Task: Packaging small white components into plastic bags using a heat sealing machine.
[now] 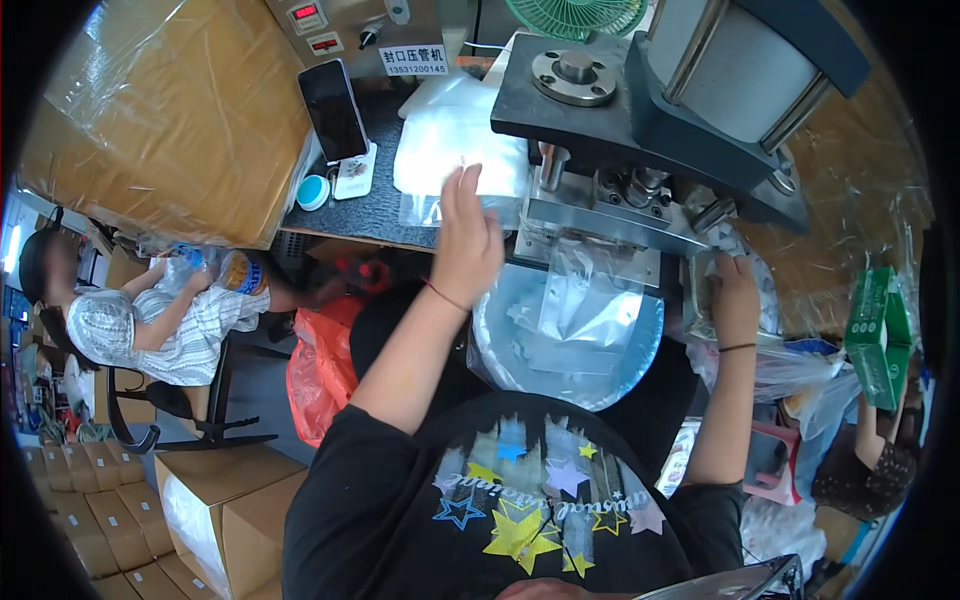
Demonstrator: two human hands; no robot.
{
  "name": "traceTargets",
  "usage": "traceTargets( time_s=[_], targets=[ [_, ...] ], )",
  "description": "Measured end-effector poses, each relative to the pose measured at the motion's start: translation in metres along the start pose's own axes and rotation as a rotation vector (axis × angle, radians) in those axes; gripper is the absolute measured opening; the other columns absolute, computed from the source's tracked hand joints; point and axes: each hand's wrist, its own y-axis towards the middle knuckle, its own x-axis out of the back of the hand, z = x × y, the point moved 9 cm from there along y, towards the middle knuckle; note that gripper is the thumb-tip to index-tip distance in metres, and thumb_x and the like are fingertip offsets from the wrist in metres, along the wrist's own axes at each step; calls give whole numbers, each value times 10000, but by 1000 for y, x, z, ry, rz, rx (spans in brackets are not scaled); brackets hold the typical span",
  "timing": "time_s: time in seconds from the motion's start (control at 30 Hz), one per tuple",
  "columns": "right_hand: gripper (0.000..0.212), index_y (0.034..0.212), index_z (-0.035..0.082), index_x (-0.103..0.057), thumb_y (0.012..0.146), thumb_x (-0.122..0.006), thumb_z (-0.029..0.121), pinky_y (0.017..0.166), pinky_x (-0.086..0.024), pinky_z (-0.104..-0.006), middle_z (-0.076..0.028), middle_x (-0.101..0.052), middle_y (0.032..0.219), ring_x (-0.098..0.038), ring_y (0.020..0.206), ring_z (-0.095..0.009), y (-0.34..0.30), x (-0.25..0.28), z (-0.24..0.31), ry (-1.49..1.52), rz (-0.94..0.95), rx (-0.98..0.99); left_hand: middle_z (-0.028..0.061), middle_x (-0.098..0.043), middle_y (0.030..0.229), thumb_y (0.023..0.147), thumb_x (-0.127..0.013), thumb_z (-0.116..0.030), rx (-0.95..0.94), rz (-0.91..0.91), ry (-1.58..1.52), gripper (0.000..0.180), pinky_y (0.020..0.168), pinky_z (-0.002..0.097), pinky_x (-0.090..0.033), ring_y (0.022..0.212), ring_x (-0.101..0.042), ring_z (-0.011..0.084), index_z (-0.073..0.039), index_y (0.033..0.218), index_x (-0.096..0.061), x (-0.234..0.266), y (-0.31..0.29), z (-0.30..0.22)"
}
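Note:
Fingers stretched out, my left hand (pixel 468 235) is over the near edge of a pile of clear plastic bags (pixel 460 145) on the dark worktop. It appears open, with nothing visible in it. A clear bag (pixel 590 290) hangs down from the base of a metal press machine (pixel 620 215), above a round basin (pixel 483 345) with clear plastic pieces inside. To the right of the press, my right hand (pixel 736 300) lies with its fingers extended on a heap of clear plastic (pixel 702 290). Its thumb is mostly hidden, and no held item shows.
A phone (pixel 334 110) leans beside a small tub with a teal lid (pixel 313 192). A large cardboard box (pixel 180 120) borders the left side. A seated person (pixel 150 320) at left holds a bottle. A green box (pixel 877 335) and another person (pixel 870 470) are at right.

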Motion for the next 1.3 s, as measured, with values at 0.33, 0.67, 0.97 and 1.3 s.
traceTargets(
  time_s=[0.33,0.67,0.97,1.3],
  targets=[
    [99,1038,-3,-576,963,-573,63,814,-491,-359,-137,-635,1048,-631,942,-272,-31,36,2,474,-169,-118,128,-693,915,999,-510,-95,261,320,-260,169,815,341,-520,879,-675,260,6,1020,-643,22,-45,36],
    [114,947,1,-651,906,-700,95,646,-441,-221,-18,-631,851,-551,722,-76,-18,49,149,1014,3,186,92,-720,862,975,-604,-189,390,787,-766,220,741,279,-510,791,-654,125,7,970,-703,-44,-87,-61],
    [101,905,2,-669,883,-721,86,643,-445,-233,-20,-649,821,-561,724,-76,-22,49,135,978,-25,128,38,-701,887,951,-683,-171,589,1057,-951,197,769,251,-514,810,-624,75,21,997,-691,-73,-126,-82],
    [168,868,19,-638,945,-621,168,700,-477,-389,-118,-635,797,-601,738,-300,-27,36,135,667,302,428,139,-706,1029,1014,-579,-228,971,1363,-1448,279,831,318,-569,910,-718,218,-8,1184,-611,-77,-154,-120]
  ],
)
